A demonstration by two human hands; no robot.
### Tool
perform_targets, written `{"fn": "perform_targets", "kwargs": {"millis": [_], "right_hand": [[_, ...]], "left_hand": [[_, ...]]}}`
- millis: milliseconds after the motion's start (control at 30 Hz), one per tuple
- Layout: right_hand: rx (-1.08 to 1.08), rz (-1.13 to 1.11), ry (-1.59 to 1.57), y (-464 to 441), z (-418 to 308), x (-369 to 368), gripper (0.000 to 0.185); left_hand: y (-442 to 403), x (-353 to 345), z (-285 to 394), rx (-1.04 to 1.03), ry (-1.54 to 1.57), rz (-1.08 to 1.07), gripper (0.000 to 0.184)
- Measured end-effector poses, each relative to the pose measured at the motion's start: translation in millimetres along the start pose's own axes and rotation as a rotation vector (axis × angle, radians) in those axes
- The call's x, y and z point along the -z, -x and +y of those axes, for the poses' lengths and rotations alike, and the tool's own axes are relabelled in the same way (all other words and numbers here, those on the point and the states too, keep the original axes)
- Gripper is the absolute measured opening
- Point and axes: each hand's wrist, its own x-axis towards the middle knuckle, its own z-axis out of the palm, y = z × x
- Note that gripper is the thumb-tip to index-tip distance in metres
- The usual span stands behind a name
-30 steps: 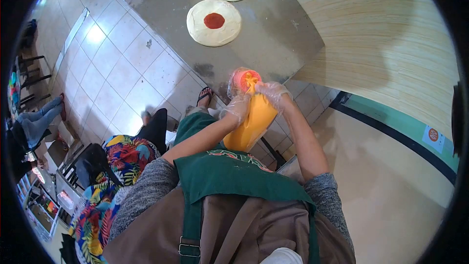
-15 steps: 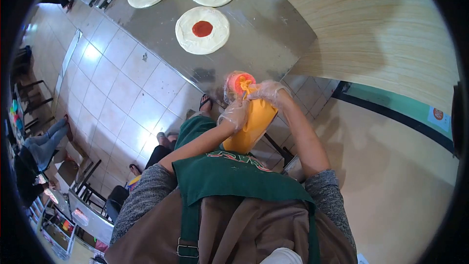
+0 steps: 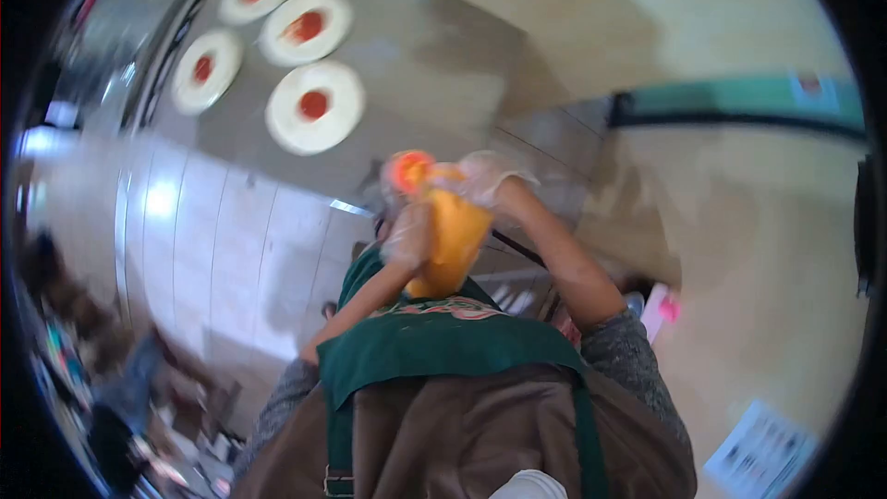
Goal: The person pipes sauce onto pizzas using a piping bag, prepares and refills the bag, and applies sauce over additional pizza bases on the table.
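Observation:
A bulging plastic bag of yellow-orange sauce (image 3: 455, 238) hangs before my apron, gathered at its top. My left hand (image 3: 409, 233), in a clear plastic glove, is closed at the bag's left side near the neck. Gloved the same way, my right hand (image 3: 490, 177) grips the gathered top from the right. Just beyond the neck is a round pink-orange thing (image 3: 412, 169), blurred, close to my left hand; how it is held I cannot tell. Several round dough bases (image 3: 337, 129) with red sauce (image 3: 314, 104) in their middles lie on the metal table past my hands.
The metal table (image 3: 416, 97) ends just beyond my hands. A wood-patterned surface (image 3: 573, 9) borders it. Tiled floor (image 3: 212, 259) lies to the left, with a blurred person (image 3: 129, 388) at lower left. A printed sheet (image 3: 762, 448) shows at lower right.
The view has swung, bringing another dough base and the printed sheet into sight. Both hands still hold the bag, with the right hand a little farther from the pink-orange thing.

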Motion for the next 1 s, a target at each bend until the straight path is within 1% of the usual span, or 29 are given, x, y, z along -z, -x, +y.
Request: {"fn": "perform_targets", "kwargs": {"millis": [67,100,133,200,300,333,367,400,433,467,533,567,667,733,800,900,1000], "right_hand": [[0.18,0.235,-0.076,38,16,-8,0.05],[0.234,0.412,-0.121,61,21,-13,0.047],[0.292,0.586,-0.149,91,23,-18,0.044],[0.181,0.701,-0.19,158,23,-17,0.04],[0.084,0.834,-0.271,211,51,-35,0.035],[0.068,0.872,-0.295,227,62,-44,0.034],[0.002,0.881,-0.4,250,75,-53,0.037],[-0.047,0.983,-0.468,265,87,-59,0.037],[-0.096,1.084,-0.534,277,99,-64,0.037],[-0.146,1.183,-0.605,289,113,-69,0.036],[-0.305,1.241,-0.49,315,153,-72,0.035],[-0.379,1.307,-0.472,323,172,-77,0.034],[-0.562,1.493,-0.392,328,238,-104,0.034],[-0.71,1.485,-0.408,329,292,-127,0.035],[-0.79,1.577,-0.404,334,329,-145,0.037],[-1.009,1.466,-0.459,344,372,-176,0.036],[-1.125,1.387,-0.398,346,397,-214,0.037]], "left_hand": [[8,-7,0,-0.134,0.058,0.292,0.031],[7,0,12,0.097,0.621,0.196,0.037],[9,15,31,0.394,1.135,0.025,0.043],[7,56,79,0.214,1.378,-0.102,0.055],[3,64,113,0.007,1.188,-0.101,0.058],[-1,61,120,-0.089,1.163,-0.108,0.058],[-2,53,127,-0.19,1.136,-0.105,0.058],[-6,51,134,-0.282,1.113,-0.1,0.058],[-9,53,141,-0.314,1.079,-0.048,0.056],[-13,54,146,-0.236,1.107,-0.076,0.056],[-19,57,152,-0.073,1.155,-0.13,0.054],[-19,58,159,-0.15,1.093,-0.095,0.052],[-23,62,172,-0.192,0.955,-0.055,0.05],[-23,64,178,-0.196,0.943,-0.053,0.047],[-22,64,180,-0.181,0.948,-0.059,0.044],[-21,64,176,-0.139,0.979,-0.073,0.038],[-18,60,168,-0.103,0.994,-0.075,0.034]]}}
